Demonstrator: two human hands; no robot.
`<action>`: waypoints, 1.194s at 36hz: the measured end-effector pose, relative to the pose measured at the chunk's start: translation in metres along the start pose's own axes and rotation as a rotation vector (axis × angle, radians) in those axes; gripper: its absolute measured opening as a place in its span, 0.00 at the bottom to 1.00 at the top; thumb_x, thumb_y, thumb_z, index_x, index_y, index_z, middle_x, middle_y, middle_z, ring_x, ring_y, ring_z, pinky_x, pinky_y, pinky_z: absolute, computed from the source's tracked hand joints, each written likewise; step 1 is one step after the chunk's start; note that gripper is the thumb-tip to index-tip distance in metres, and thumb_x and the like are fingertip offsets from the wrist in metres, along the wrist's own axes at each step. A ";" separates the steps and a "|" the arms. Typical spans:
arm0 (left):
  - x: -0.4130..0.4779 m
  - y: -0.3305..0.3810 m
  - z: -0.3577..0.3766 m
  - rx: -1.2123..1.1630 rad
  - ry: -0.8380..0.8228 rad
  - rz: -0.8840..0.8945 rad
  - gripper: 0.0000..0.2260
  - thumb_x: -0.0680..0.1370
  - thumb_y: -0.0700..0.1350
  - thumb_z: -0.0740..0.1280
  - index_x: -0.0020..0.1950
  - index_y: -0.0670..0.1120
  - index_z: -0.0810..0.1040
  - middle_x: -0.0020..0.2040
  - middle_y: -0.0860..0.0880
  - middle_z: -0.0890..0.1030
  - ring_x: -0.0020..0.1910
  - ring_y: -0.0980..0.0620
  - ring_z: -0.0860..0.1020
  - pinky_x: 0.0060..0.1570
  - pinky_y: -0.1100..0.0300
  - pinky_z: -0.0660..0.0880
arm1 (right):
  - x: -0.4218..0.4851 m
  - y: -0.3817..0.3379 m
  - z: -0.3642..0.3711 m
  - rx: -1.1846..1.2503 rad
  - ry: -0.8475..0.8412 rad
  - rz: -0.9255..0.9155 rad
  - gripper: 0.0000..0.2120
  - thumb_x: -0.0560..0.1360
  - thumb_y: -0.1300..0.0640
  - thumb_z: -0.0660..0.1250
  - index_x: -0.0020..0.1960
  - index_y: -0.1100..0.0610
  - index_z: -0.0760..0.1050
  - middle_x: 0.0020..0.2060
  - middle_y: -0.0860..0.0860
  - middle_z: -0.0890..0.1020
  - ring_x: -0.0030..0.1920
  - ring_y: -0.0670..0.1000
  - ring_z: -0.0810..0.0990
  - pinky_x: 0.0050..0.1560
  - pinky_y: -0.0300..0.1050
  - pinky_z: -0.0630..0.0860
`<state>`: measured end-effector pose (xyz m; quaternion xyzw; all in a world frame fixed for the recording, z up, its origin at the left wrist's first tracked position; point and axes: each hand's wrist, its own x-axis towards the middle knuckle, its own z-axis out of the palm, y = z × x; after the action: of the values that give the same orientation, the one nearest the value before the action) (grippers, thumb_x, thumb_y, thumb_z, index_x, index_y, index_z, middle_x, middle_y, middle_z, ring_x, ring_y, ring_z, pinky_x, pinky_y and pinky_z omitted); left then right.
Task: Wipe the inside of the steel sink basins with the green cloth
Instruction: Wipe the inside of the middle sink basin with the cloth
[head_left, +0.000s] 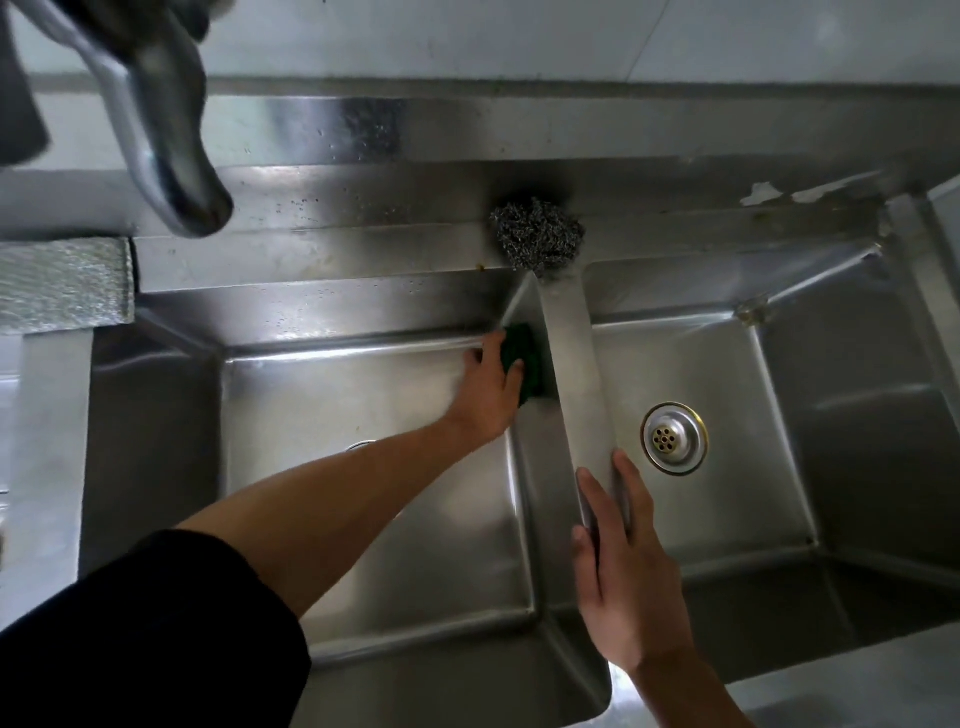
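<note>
Two steel sink basins lie below me, a left basin (363, 395) and a right basin (727, 364), split by a narrow steel divider (571, 353). My left hand (491, 387) reaches deep into the left basin and presses the dark green cloth (527, 364) against the far right corner, beside the divider wall. Its fingers lie over the cloth. My right hand (621, 561) rests on the near end of the divider with straight fingers and holds nothing.
A steel wool scourer (537, 236) sits on the back ledge at the divider's far end. A brass-ringed drain (674, 438) lies in the right basin. A tap spout (171, 156) hangs over the upper left. A grey textured pad (62, 283) lies on the left rim.
</note>
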<state>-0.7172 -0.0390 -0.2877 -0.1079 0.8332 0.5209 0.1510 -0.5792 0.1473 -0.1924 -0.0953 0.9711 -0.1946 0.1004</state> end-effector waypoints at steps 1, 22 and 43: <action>-0.003 -0.007 -0.007 0.143 -0.025 0.086 0.22 0.87 0.47 0.60 0.81 0.46 0.61 0.71 0.35 0.66 0.64 0.37 0.74 0.68 0.49 0.74 | 0.000 0.000 0.000 0.004 0.001 0.002 0.27 0.79 0.51 0.60 0.77 0.46 0.59 0.80 0.46 0.49 0.49 0.48 0.83 0.37 0.39 0.82; -0.015 -0.084 -0.225 1.857 0.150 0.885 0.23 0.73 0.39 0.71 0.68 0.49 0.76 0.72 0.45 0.75 0.63 0.40 0.72 0.56 0.51 0.69 | 0.002 0.000 0.002 -0.004 0.028 -0.030 0.26 0.77 0.53 0.63 0.74 0.50 0.64 0.79 0.52 0.56 0.53 0.58 0.84 0.33 0.50 0.83; 0.028 -0.018 -0.169 1.367 0.285 1.137 0.15 0.84 0.60 0.63 0.53 0.50 0.80 0.62 0.43 0.80 0.51 0.40 0.79 0.48 0.50 0.72 | 0.001 -0.004 0.001 -0.019 0.052 0.000 0.24 0.77 0.52 0.61 0.72 0.50 0.66 0.78 0.51 0.58 0.54 0.60 0.84 0.36 0.50 0.80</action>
<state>-0.7612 -0.2002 -0.2435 0.3704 0.8996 -0.1105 -0.2032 -0.5797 0.1434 -0.1921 -0.0910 0.9752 -0.1877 0.0744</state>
